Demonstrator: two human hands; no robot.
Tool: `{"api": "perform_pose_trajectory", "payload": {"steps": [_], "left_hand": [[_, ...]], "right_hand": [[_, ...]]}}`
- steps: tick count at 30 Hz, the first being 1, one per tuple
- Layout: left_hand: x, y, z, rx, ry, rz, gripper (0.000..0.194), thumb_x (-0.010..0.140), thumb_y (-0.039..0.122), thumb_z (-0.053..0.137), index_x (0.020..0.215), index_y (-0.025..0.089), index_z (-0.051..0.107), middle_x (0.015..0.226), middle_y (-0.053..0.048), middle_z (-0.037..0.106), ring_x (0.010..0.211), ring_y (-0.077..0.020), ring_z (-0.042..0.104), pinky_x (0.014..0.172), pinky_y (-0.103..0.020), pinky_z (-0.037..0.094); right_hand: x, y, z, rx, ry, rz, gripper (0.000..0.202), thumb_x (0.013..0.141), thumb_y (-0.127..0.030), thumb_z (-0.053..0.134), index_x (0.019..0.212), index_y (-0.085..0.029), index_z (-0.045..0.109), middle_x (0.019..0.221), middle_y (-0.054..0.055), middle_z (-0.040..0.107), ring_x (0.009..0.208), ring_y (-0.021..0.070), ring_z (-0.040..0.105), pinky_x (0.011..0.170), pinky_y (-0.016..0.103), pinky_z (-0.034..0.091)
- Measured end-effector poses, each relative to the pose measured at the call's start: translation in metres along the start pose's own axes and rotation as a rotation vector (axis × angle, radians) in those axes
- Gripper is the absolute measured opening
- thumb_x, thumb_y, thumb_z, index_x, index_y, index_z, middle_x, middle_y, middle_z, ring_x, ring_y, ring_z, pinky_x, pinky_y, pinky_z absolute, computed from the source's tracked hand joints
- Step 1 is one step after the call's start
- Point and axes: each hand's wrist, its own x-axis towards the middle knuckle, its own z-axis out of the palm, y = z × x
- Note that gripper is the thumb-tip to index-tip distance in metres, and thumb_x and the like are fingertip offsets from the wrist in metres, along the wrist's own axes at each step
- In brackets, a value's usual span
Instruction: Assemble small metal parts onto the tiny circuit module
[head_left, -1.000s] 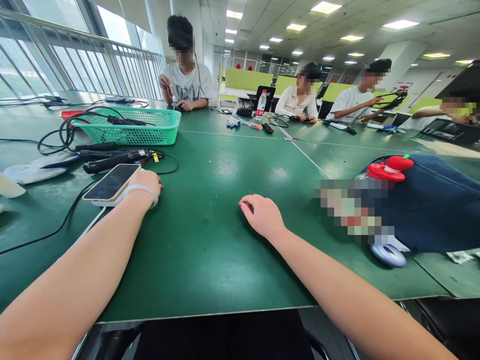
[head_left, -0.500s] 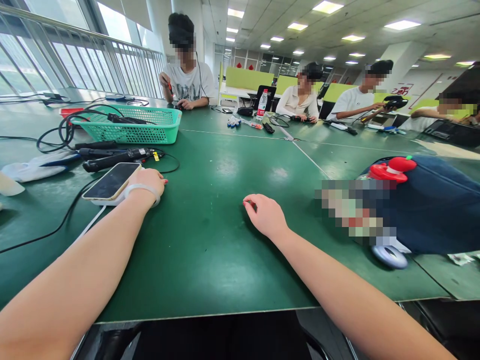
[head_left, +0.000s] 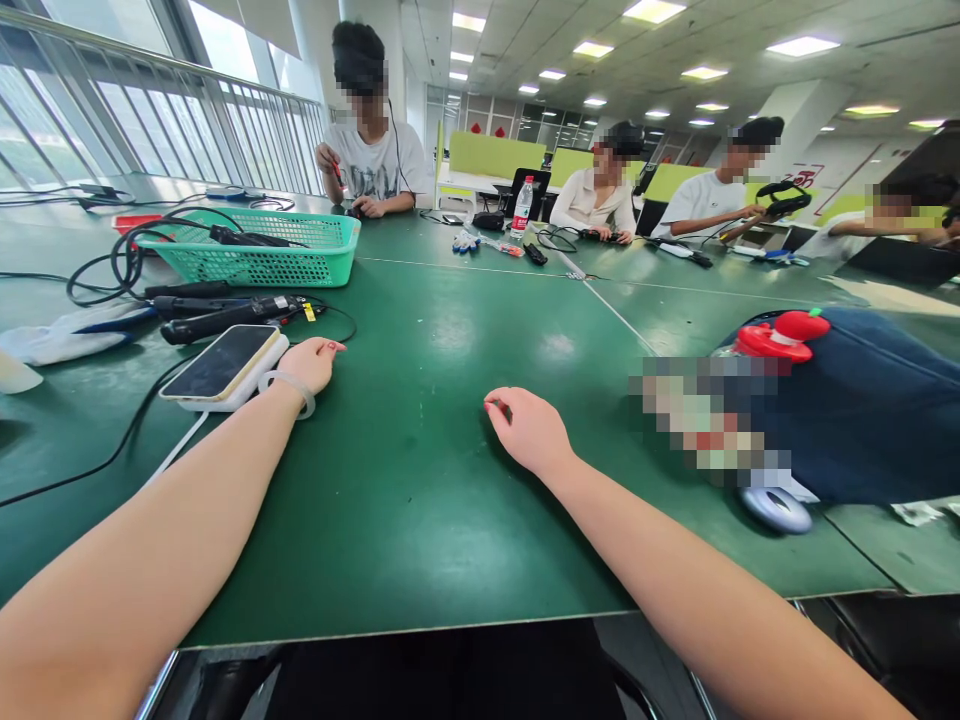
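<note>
On the green table (head_left: 420,500), my left hand (head_left: 311,365) rests just right of a phone (head_left: 223,362) lying on a white block with a white cable. Its index finger points to the right and the other fingers are curled, with nothing seen in them. A clear band circles the left wrist. My right hand (head_left: 529,428) lies near the table's middle, its fingers curled in and thumb near the fingertips. Whatever the right fingers might hold is hidden. Beyond the phone are black tools (head_left: 225,318) with a yellow tag.
A green basket (head_left: 281,262) with black items and cables stands back left, a white glove (head_left: 67,335) before it. At right are a dark blue bag (head_left: 870,410), a red-capped bottle (head_left: 776,340) and a grey-blue ring (head_left: 776,508). Several people sit across the table.
My left hand has shifted slightly right, away from the phone, and its index finger is now stretched out. My right hand has stayed in nearly the same place.
</note>
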Motion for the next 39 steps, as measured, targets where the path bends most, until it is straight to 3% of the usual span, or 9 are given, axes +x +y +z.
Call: {"api": "perform_pose_trajectory", "payload": {"steps": [6, 9, 14, 21, 25, 28, 32, 35, 39], "left_hand": [[-0.053, 0.057, 0.024, -0.351, -0.372, 0.355, 0.036, 0.084, 0.032, 0.04, 0.107, 0.019, 0.064, 0.089, -0.003, 0.065, 0.067, -0.0136, 0.054, 0.062, -0.025, 0.041], [-0.079, 0.078, 0.024, -0.526, -0.435, 0.459, 0.036, 0.086, 0.038, 0.041, 0.104, 0.017, 0.064, 0.089, -0.004, 0.064, 0.078, -0.0154, 0.057, 0.071, -0.026, 0.044], [-0.093, 0.081, 0.023, -0.544, -0.478, 0.459, 0.031, 0.087, 0.036, 0.043, 0.1, 0.018, 0.064, 0.088, -0.003, 0.064, 0.083, -0.0159, 0.057, 0.081, -0.03, 0.043], [-0.103, 0.085, 0.044, -0.966, -0.776, 0.267, 0.022, 0.084, 0.031, 0.052, 0.095, 0.014, 0.061, 0.086, -0.004, 0.062, 0.084, -0.0128, 0.057, 0.087, -0.031, 0.044], [-0.099, 0.085, 0.041, -1.068, -0.722, 0.172, 0.026, 0.083, 0.036, 0.056, 0.097, 0.015, 0.061, 0.087, -0.005, 0.061, 0.088, -0.0141, 0.057, 0.081, -0.03, 0.048], [-0.094, 0.082, 0.039, -0.899, -0.592, 0.231, 0.029, 0.085, 0.039, 0.051, 0.096, 0.015, 0.062, 0.087, -0.007, 0.064, 0.074, -0.0125, 0.056, 0.061, -0.024, 0.046], [-0.092, 0.08, 0.039, -0.598, -0.486, 0.295, 0.031, 0.087, 0.038, 0.044, 0.101, 0.017, 0.062, 0.083, -0.004, 0.069, 0.046, -0.0075, 0.04, 0.046, -0.022, 0.035], [-0.094, 0.08, 0.038, -0.533, -0.48, 0.311, 0.029, 0.087, 0.036, 0.043, 0.099, 0.018, 0.064, 0.087, -0.003, 0.07, 0.042, -0.0063, 0.039, 0.045, -0.023, 0.035], [-0.095, 0.083, 0.04, -0.64, -0.532, 0.313, 0.025, 0.086, 0.023, 0.043, 0.103, 0.016, 0.061, 0.103, -0.007, 0.065, 0.054, -0.0063, 0.053, 0.054, -0.022, 0.044]], "right_hand": [[0.0, -0.004, 0.002, 0.039, -0.144, -0.128, 0.02, 0.088, -0.032, 0.049, 0.1, -0.023, 0.063, 0.083, 0.0, 0.063, 0.07, 0.0116, 0.056, 0.064, 0.024, 0.042], [-0.001, -0.006, 0.005, 0.054, -0.196, -0.206, 0.024, 0.087, -0.035, 0.052, 0.106, -0.023, 0.062, 0.093, 0.003, 0.062, 0.075, 0.012, 0.057, 0.07, 0.026, 0.045], [0.0, -0.005, 0.009, 0.025, -0.215, -0.227, 0.033, 0.087, -0.036, 0.052, 0.116, -0.021, 0.058, 0.104, 0.005, 0.06, 0.088, 0.0149, 0.059, 0.081, 0.029, 0.047], [0.001, -0.005, 0.009, -0.04, -0.246, -0.274, 0.031, 0.089, -0.038, 0.049, 0.113, -0.023, 0.061, 0.108, 0.005, 0.059, 0.09, 0.0153, 0.059, 0.079, 0.029, 0.047], [0.002, -0.009, 0.01, -0.059, -0.233, -0.284, 0.04, 0.088, -0.042, 0.048, 0.123, -0.025, 0.054, 0.109, 0.005, 0.059, 0.088, 0.0157, 0.059, 0.077, 0.029, 0.047], [0.004, -0.011, 0.013, -0.051, -0.239, -0.333, 0.036, 0.089, -0.041, 0.048, 0.122, -0.028, 0.056, 0.111, 0.003, 0.058, 0.086, 0.0147, 0.06, 0.076, 0.028, 0.047], [0.004, -0.01, 0.013, 0.007, -0.258, -0.34, 0.025, 0.09, -0.032, 0.048, 0.106, -0.025, 0.065, 0.101, 0.002, 0.061, 0.084, 0.0134, 0.059, 0.077, 0.027, 0.047], [0.003, -0.006, 0.011, 0.06, -0.267, -0.312, 0.022, 0.089, -0.02, 0.048, 0.097, -0.024, 0.067, 0.094, 0.002, 0.062, 0.084, 0.0125, 0.059, 0.079, 0.027, 0.046], [0.004, 0.0, 0.009, 0.085, -0.26, -0.294, 0.025, 0.087, -0.012, 0.047, 0.097, -0.023, 0.067, 0.092, 0.002, 0.062, 0.086, 0.0129, 0.058, 0.081, 0.027, 0.046]]}}
